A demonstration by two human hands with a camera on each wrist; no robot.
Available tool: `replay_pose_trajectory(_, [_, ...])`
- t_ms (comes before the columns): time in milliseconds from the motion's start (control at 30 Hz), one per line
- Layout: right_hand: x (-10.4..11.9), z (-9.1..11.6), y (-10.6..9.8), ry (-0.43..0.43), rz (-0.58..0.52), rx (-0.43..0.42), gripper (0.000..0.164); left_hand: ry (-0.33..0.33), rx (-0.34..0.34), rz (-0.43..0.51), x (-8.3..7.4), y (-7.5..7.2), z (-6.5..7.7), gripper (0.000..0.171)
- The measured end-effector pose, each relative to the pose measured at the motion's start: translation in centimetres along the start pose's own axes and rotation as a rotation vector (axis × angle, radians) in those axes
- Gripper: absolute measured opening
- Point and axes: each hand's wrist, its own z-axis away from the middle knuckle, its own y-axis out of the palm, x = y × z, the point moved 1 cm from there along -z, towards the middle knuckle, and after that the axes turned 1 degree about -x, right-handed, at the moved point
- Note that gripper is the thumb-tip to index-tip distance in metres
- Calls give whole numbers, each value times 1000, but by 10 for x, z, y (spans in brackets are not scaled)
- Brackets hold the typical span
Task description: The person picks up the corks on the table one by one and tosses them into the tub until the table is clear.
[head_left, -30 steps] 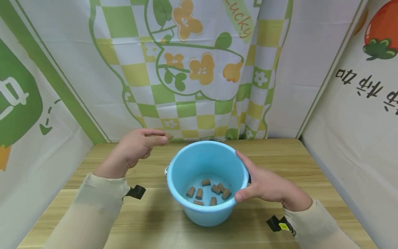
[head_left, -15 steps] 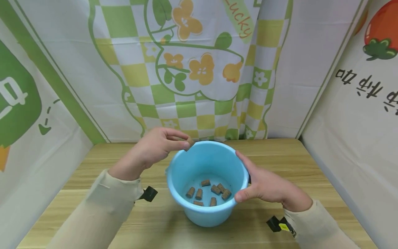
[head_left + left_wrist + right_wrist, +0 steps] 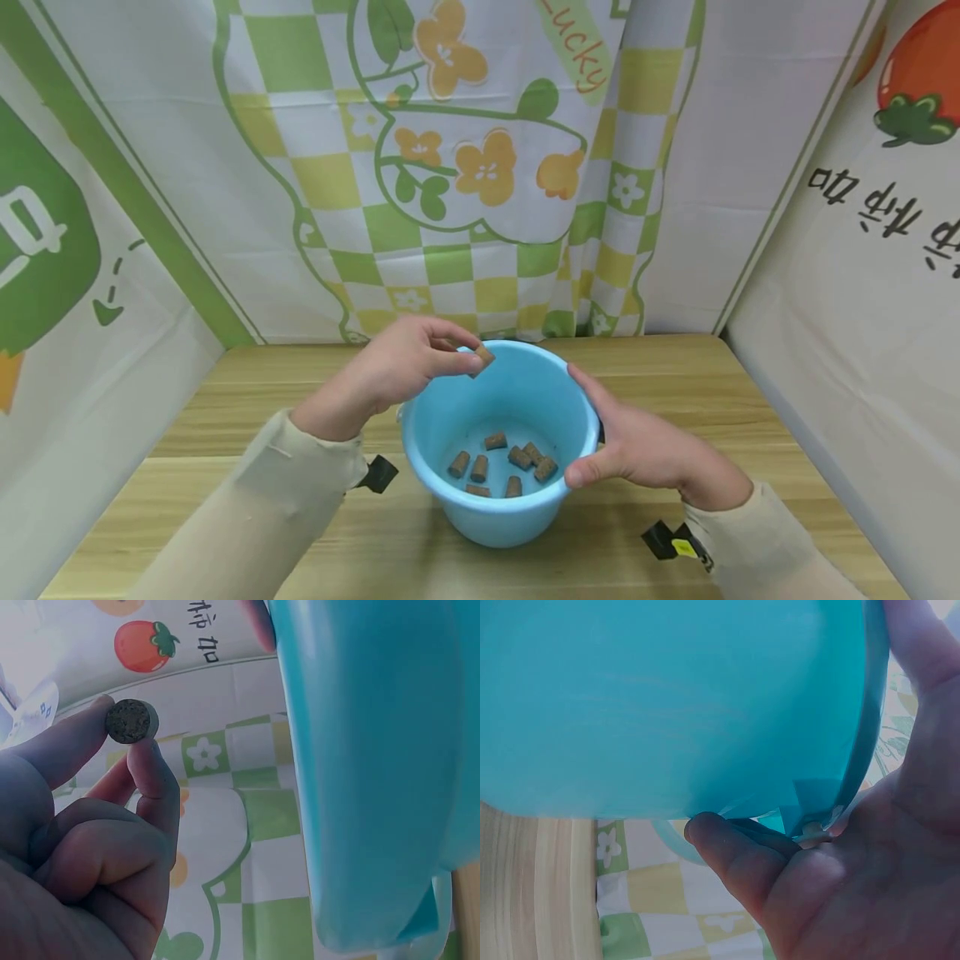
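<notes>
My left hand (image 3: 408, 367) pinches a small brown cork (image 3: 484, 357) between thumb and fingertips, over the far left part of the bucket's opening. In the left wrist view the round end of this cork (image 3: 129, 721) faces the camera, while the other fingers are curled in. The light blue bucket (image 3: 504, 527) stands upright on the table. Its right rim is gripped by my right hand (image 3: 648, 446), thumb near the front and fingers along the outside wall. Several corks (image 3: 479, 468) lie scattered on the bucket's floor. From the right wrist, the bucket wall (image 3: 667, 712) fills much of the view.
The wooden table (image 3: 352, 542) carries the bucket. A white cloth with green and yellow checks (image 3: 487, 292) hangs behind it, and printed cloth walls (image 3: 847, 333) close in both sides. A handle joint (image 3: 401, 414) sticks out from the bucket's left rim.
From beyond the bucket's left side, my left hand has moved right with the cork, which is now over the opening. My right hand and the bucket have stayed in place.
</notes>
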Motion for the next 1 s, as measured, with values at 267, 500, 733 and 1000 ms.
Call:
replay_pose_trajectory(267, [-1, -1, 1, -11, -6, 4, 130, 2, 27, 17, 1, 7, -3, 46])
replay_pose_trajectory(500, [0, -1, 2, -16, -19, 6, 130, 10, -47, 49, 9, 1, 2, 55])
replay_pose_trajectory(733, [0, -1, 2, -22, -11, 1, 130, 69, -167, 84, 19, -10, 14, 52])
replay_pose_trajectory(1000, [-2, -1, 3, -21, -22, -5, 131, 159, -363, -49, 39, -22, 31, 47])
